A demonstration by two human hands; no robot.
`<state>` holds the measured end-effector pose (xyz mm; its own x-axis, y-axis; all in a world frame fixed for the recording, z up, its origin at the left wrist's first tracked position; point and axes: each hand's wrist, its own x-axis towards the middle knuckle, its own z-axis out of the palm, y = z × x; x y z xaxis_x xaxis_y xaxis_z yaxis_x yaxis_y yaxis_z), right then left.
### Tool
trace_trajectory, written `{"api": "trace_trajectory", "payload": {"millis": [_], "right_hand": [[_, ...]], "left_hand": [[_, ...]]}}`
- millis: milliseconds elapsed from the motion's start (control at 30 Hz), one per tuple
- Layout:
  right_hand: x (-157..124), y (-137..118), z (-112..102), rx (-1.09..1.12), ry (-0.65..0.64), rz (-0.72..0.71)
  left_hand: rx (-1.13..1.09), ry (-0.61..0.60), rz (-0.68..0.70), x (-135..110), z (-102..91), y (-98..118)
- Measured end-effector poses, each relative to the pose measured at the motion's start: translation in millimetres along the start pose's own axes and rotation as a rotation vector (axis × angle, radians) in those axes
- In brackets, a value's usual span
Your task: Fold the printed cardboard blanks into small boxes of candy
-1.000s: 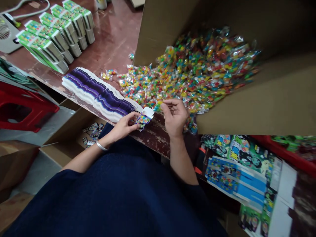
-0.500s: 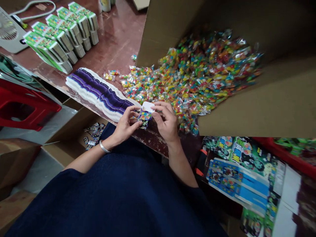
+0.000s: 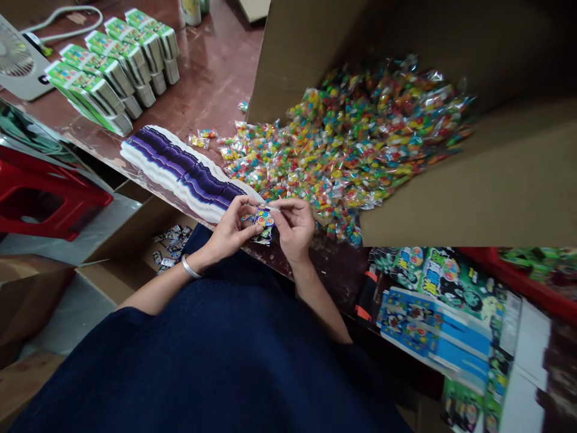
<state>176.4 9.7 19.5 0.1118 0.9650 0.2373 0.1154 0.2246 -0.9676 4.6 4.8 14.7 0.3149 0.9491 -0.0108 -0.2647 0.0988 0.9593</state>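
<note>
My left hand (image 3: pixel 232 230) is closed round a small printed candy box (image 3: pixel 263 220), purple with bright lettering, gripping its left side. My right hand (image 3: pixel 295 227) pinches the white flap at the top of the same box, thumb and fingers pressed on it. Just beyond my hands lies a long fanned row of flat purple-and-white cartons (image 3: pixel 180 171). A heap of small clear candy packets (image 3: pixel 333 156) with many-coloured sweets spills out beside them. Whether a packet sits inside the held box is hidden.
A large cardboard box (image 3: pixel 451 204) on its side holds the candy heap. Bundled green cartons (image 3: pixel 108 72) and a small fan (image 3: pixel 20 60) stand at the far left. Below the table edge, an open carton (image 3: pixel 117 276) contains finished-looking small boxes. A red stool (image 3: pixel 49 192) stands left.
My right hand has moved slightly left and down, and the box's white flap, upright before, is now folded over under its fingers. My left hand keeps its hold.
</note>
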Motion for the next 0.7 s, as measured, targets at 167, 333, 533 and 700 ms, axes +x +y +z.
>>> {"api": "trace_trajectory", "payload": {"millis": [167,333,533,700], "right_hand": [[8.2,-8.5,-0.5,0.130,-0.108,0.026],[21.2,-12.7,-12.7,0.057,-0.201,0.193],[32.6,-7.2,-20.1,0.022,-0.252,0.180],[21.8,-7.2,-15.3,-0.063,-0.248,-0.005]], "left_hand": [[0.049,0.036,0.000,-3.0,0.3,2.5],[0.215,0.009,0.007,-5.7,-3.6,8.9],[0.272,-0.069,0.028,-6.7,-8.7,11.6],[0.260,-0.031,0.053,-7.2,-9.3,6.9]]}}
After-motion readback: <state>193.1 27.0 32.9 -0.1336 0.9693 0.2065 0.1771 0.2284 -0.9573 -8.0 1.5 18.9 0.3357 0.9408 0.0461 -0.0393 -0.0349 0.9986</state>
